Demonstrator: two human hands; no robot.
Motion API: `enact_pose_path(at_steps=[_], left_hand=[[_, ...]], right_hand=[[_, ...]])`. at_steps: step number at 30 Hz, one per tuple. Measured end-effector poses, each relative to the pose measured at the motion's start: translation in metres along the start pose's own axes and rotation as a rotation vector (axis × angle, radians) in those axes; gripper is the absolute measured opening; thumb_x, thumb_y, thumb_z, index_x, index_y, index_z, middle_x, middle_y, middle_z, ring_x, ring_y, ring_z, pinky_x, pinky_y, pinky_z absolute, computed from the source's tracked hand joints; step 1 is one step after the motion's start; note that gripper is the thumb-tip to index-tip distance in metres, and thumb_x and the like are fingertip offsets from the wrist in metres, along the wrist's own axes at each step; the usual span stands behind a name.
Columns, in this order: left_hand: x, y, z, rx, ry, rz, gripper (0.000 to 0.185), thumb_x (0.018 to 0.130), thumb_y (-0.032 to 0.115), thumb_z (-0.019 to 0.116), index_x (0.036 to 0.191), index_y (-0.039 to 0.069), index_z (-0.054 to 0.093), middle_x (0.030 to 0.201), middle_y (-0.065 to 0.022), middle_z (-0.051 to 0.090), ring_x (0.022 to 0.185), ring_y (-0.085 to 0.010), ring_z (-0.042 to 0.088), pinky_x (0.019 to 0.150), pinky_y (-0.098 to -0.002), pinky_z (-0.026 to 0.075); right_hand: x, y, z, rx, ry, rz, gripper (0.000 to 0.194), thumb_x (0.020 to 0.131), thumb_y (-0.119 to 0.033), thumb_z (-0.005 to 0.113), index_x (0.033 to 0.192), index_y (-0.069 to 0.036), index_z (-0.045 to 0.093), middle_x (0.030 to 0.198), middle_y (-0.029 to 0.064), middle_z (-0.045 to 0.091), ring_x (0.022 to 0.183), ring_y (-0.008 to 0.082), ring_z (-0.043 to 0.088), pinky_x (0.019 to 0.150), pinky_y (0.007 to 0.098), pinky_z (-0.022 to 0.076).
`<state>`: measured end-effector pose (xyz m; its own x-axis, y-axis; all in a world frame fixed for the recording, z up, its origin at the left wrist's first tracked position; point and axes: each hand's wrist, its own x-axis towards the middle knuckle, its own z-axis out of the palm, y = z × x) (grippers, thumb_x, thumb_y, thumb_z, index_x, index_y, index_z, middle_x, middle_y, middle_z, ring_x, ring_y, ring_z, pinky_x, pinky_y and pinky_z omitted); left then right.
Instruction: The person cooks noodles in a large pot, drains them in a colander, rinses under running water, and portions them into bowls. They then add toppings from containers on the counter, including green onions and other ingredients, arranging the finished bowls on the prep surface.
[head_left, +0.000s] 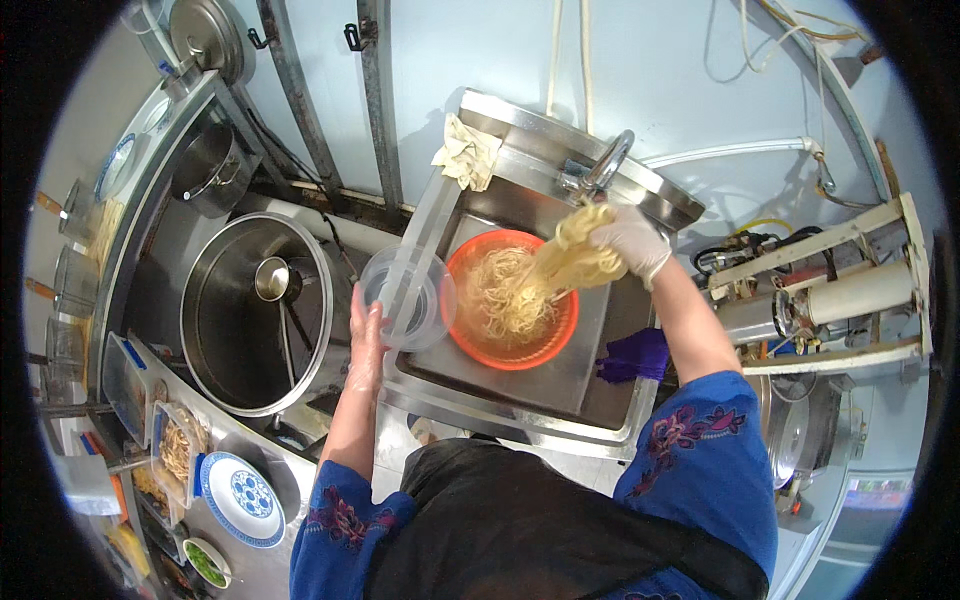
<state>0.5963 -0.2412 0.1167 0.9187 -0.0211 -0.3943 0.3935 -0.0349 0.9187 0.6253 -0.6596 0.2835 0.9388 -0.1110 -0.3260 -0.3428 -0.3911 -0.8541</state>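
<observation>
My left hand (366, 334) grips a clear plastic bowl (422, 322) by its side, left of the sink. Noodles (581, 247) hang in a thick bunch from my right hand (636, 241), which wears a thin, pale glove. The strands trail down towards an orange plastic basket (512, 365) in the steel sink. More noodles (510, 307) lie inside this basket, below and left of my right hand. Behind that hand, a curved metal faucet (611, 161) rises from the sink's back edge.
A large steel pot (225, 322) with a ladle (274, 279) stands at left. A cloth (469, 152) drapes over the sink's back corner; purple gloves (636, 354) hang on its right rim. A blue-patterned plate (241, 501) and a bowl of chopped greens (206, 564) sit lower left.
</observation>
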Motion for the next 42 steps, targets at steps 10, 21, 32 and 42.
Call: enact_pose_path(at_steps=[10,21,32,42], left_hand=[[0.049,0.007,0.047,0.36,0.019,0.233,0.09,0.089,0.056,0.066,0.16,0.026,0.019,0.146,-0.0231,0.031,0.131,-0.0414,0.046,0.098,-0.0468,0.049],[0.077,0.022,0.13,0.571,0.097,0.377,0.094,0.084,0.045,0.075,0.158,0.026,0.02,0.143,-0.0217,0.034,0.131,-0.0419,0.044,0.107,-0.0478,0.042],[0.07,0.004,0.176,-0.347,-0.414,-0.097,0.084,0.093,0.027,0.059,0.16,0.027,0.009,0.149,-0.0076,0.038,0.136,-0.0268,0.042,0.095,-0.0458,0.047],[0.04,-0.021,0.178,-0.638,-0.666,-0.236,0.078,0.085,0.015,0.056,0.156,0.019,0.023,0.151,-0.0109,0.039,0.137,-0.0283,0.044,0.105,-0.0554,0.044]], right_hand=[[-0.062,-0.166,-0.075,0.111,0.055,-0.159,0.034,0.073,0.004,0.065,0.107,0.002,0.069,0.091,0.0103,0.074,0.079,0.0167,0.072,0.069,0.0292,0.0611],[-0.126,-0.324,-0.125,-0.083,0.042,-0.445,0.042,0.069,0.006,0.057,0.11,0.005,0.065,0.106,0.0148,0.071,0.096,0.0229,0.07,0.089,0.033,0.0576],[-0.079,-0.253,-0.077,-0.123,0.003,-0.411,0.031,0.076,-0.015,0.07,0.103,0.001,0.071,0.096,0.0097,0.074,0.082,0.0166,0.072,0.079,0.0293,0.0601],[0.009,0.066,0.072,0.016,-0.029,-0.166,0.043,0.083,-0.013,0.068,0.122,0.002,0.062,0.113,0.0171,0.069,0.101,0.0252,0.067,0.091,0.0371,0.0522]])
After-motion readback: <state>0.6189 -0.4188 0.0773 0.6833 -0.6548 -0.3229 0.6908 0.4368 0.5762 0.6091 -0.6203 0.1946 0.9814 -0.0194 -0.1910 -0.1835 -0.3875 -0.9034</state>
